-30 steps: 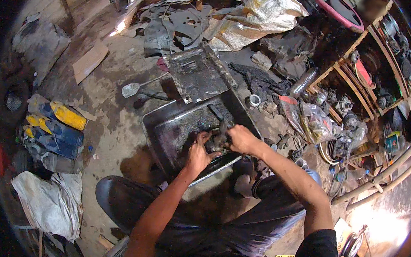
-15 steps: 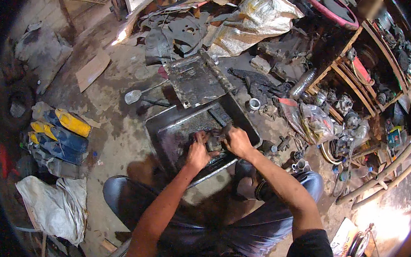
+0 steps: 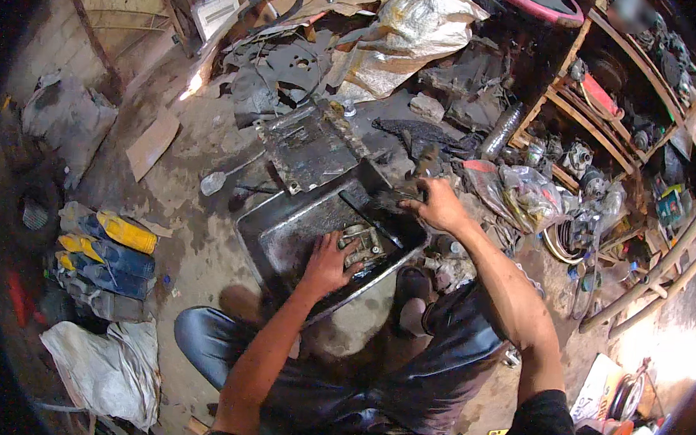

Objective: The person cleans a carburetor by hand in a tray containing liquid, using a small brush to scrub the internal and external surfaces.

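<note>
A grey metal machine part (image 3: 371,249) sits in a black, grimy tray (image 3: 274,286) on the floor before me. My left hand (image 3: 331,266) presses against its left side, with fingers curled over it and the thumb toward its near edge. My right hand (image 3: 443,207) is raised over the tray's far right corner, fingers pinched. From them a dark, brush-like thing (image 3: 399,199) points left; motion blur hides its exact kind. A dark narrow bar (image 3: 383,229) lies in the tray to the right of the metal part.
An oily metal plate (image 3: 312,147) leans at the tray's far edge. A small scoop-like tool (image 3: 215,182) lies left of it. Plastic bags (image 3: 531,198) and loose parts crowd the right, beside a wooden rack (image 3: 589,125). Blue-and-yellow bottles (image 3: 123,253) lie left.
My right hand has lifted off the metal part and moved right and away from me, holding the dark thing. The metal part is now more exposed; my left hand stays on it.
</note>
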Demonstrator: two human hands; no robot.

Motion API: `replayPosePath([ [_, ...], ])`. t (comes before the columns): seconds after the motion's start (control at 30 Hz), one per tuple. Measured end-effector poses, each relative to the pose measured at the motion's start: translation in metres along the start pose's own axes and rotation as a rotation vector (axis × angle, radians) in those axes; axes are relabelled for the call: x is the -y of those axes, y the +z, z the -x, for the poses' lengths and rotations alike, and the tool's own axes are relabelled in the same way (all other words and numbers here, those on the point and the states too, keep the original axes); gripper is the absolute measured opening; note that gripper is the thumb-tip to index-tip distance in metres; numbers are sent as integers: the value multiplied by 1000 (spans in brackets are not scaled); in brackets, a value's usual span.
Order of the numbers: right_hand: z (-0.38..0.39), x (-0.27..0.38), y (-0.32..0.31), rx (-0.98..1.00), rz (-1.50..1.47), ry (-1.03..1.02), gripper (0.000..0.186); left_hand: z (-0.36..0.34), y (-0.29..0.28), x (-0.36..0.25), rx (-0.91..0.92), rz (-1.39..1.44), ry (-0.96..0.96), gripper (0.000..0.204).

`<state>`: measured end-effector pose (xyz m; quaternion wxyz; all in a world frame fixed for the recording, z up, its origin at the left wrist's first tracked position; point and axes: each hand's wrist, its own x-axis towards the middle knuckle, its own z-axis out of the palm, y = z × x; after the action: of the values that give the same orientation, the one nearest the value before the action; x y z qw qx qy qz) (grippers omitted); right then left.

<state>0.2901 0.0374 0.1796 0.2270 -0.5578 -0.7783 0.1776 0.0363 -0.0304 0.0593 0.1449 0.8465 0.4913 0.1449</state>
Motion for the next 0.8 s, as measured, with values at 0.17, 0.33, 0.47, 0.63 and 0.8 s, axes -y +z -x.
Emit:
replayPosePath([
  [0.17, -20, 26, 8, -82, 65, -120, 38, -5, 0, -1, 77, -176, 11, 49],
  [0.33, -25, 49, 10, -75, 48, -304, 38, 3, 10, -2, 35, -45, -11, 50],
  [0.47, -24, 61, 1, -137, 12, -347, 40, -2, 11, -11, -42, -23, -78, 52],
  [0.63, -18, 48, -2, -162, -9, -322, 40, -25, 14, -15, -14, -276, 79, 52],
  [0.8, -6, 42, -14, -130, 8, -283, 39, -28, 11, -16, 28, -342, 109, 50],
])
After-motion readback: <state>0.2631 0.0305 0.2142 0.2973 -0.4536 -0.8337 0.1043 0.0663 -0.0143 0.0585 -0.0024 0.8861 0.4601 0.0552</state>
